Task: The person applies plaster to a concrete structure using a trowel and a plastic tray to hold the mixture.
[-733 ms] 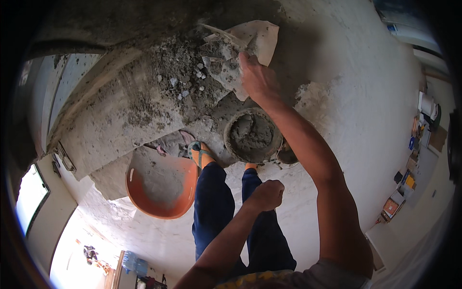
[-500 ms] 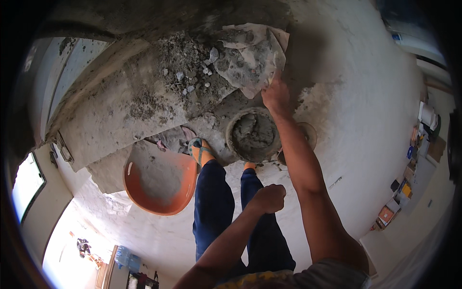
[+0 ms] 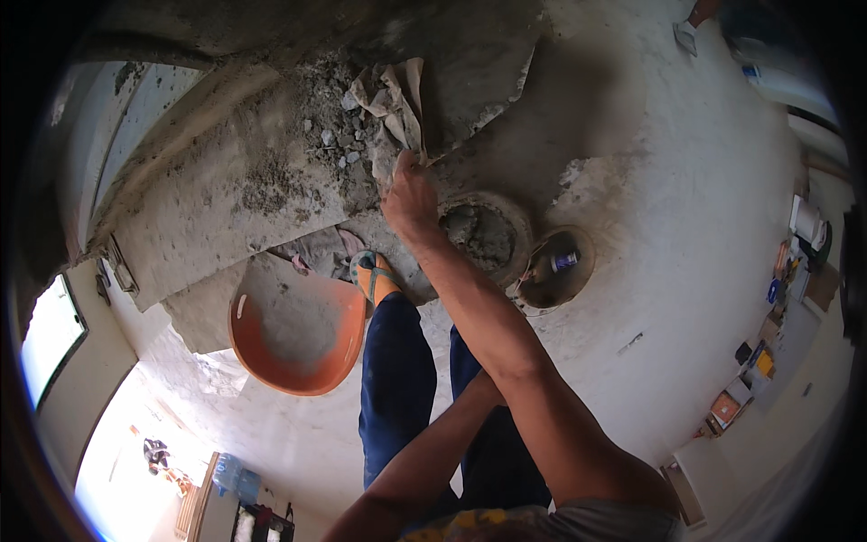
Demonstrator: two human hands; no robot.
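My right hand [image 3: 411, 194] is closed on a crumpled, cement-smeared sheet [image 3: 388, 99], raised among the grey rubble [image 3: 339, 140] at the upper middle. Below that hand, a round container of wet grey mortar [image 3: 474, 239] is partly hidden by my forearm. Beside it on the right stands a smaller round container [image 3: 564, 285] with a dark interior and a small purple-and-white object [image 3: 564, 261] in it. My left hand is hidden behind my right arm; only its forearm [image 3: 438, 434] shows.
An orange tub [image 3: 339, 343] with grey powder lies left of my sandalled foot [image 3: 379, 280]. A soiled sloping board [image 3: 181, 248] spans the upper left. Boxes and small items [image 3: 759, 361] line the right. At top right is a flat grey tool [image 3: 685, 38] with a reddish-brown part.
My right hand has swung left with the sheet, which is now crumpled over the rubble. My left hand has slipped behind my right arm. The flat tool at top right has appeared.
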